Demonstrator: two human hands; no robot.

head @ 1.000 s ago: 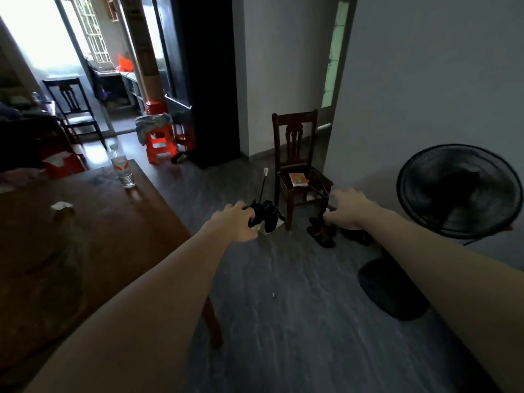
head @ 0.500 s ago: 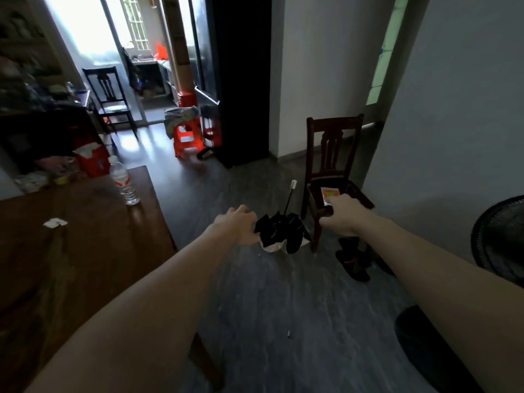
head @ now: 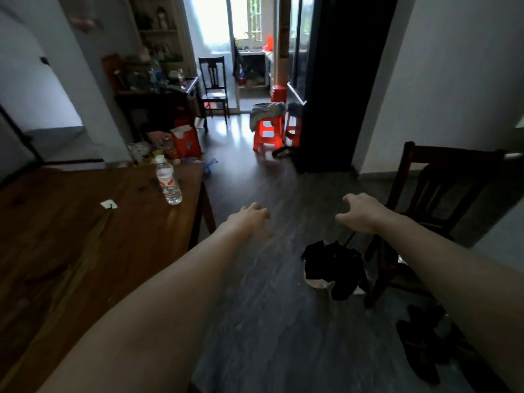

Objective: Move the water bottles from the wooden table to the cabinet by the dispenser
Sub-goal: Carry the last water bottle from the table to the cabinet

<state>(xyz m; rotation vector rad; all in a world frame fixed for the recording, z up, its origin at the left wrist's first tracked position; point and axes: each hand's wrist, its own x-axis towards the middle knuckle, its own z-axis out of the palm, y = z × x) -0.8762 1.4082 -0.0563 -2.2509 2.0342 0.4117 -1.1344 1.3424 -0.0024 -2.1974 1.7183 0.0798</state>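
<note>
Water bottle [head: 168,180] standing upright near the far right corner of the wooden table [head: 71,236], capped, apparently holding a little clear water. Left hand [head: 251,217] and right hand [head: 360,211] hovering over the floor, fingers loosely curled, gripping nothing, probably heading for that bottle.

One wide-angle camera sits on my head, facing forward and down along both outstretched forearms. The brown wooden table [head: 85,236] fills the near left; the dark grey plank floor [head: 269,321] runs ahead toward a bright distant doorway [head: 215,24].
</note>
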